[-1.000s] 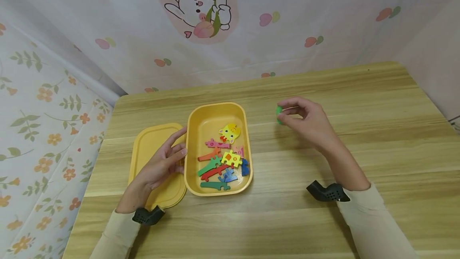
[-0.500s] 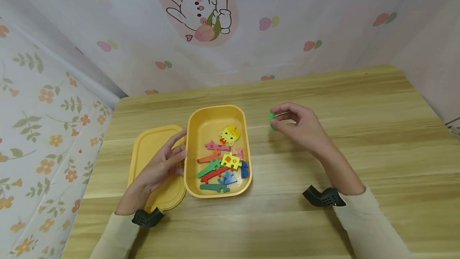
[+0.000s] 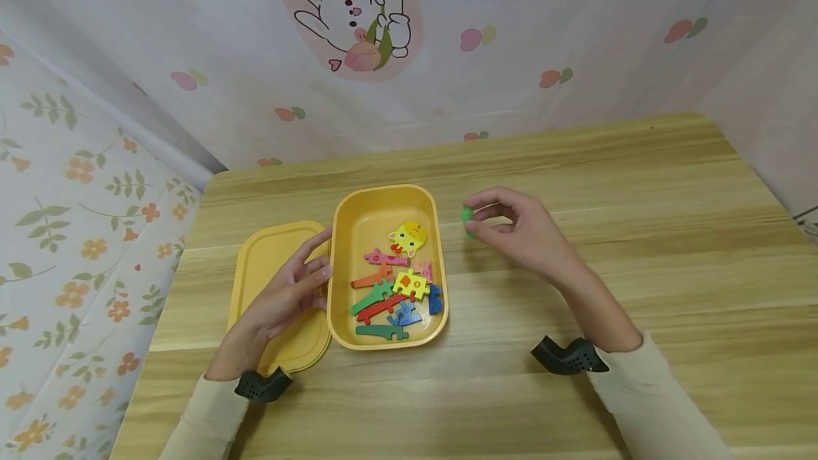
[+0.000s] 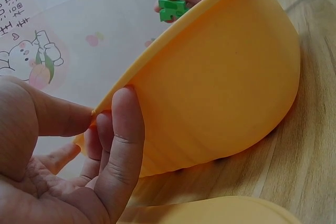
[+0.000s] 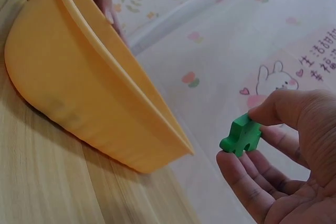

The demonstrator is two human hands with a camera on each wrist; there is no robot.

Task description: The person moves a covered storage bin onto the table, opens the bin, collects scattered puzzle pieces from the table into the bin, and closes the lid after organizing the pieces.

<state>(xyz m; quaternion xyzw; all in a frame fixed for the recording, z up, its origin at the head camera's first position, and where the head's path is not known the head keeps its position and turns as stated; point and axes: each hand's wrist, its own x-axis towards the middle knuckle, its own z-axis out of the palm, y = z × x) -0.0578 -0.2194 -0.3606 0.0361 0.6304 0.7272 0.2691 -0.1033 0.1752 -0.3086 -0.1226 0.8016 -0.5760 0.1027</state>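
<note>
A yellow plastic box [image 3: 386, 339] stands on the table, holding several colourful puzzle pieces. Among them are a yellow animal-head piece [image 3: 409, 238] and a yellow square-cut piece [image 3: 411, 284]. My left hand [image 3: 290, 289] holds the box by its left rim, thumb at the edge and fingers against the outer wall [image 4: 220, 87]. Just right of the box, above the table, my right hand [image 3: 520, 233] pinches a small green puzzle piece [image 5: 242, 135] between thumb and fingertips. The knobs and notches on that piece show in the right wrist view.
Flat under my left hand, beside the box, lies a yellow lid [image 3: 275, 261]. The wooden table [image 3: 639, 233] extends right of the box. A printed curtain [image 3: 511, 77] hangs along the back edge, and a flowered cloth [image 3: 83, 247] covers the left side.
My right hand has moved left and slightly nearer, bringing the green puzzle piece closer to the box. My left hand and the box have stayed in place.
</note>
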